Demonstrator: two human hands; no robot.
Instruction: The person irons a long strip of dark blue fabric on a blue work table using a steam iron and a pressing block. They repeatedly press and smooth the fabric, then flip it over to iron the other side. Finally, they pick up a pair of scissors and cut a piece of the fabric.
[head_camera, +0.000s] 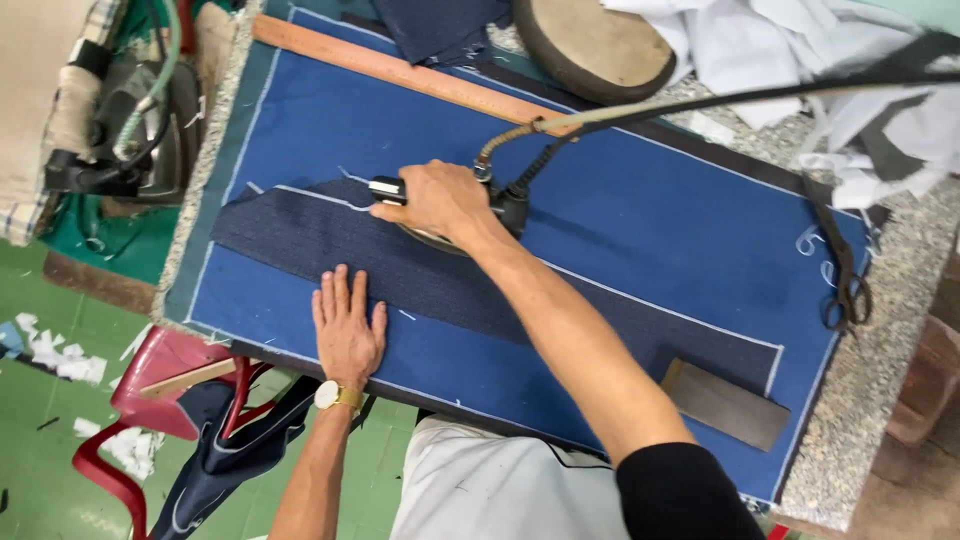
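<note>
Here two hands (345, 330) work one iron (450, 215) over one dark cloth strip (330, 240).

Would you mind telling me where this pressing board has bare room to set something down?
Bare blue cover lies between the wooden ruler and the dark fabric strip, left of the scissors. The left hand and the right hand on the iron crowd the middle.
</note>
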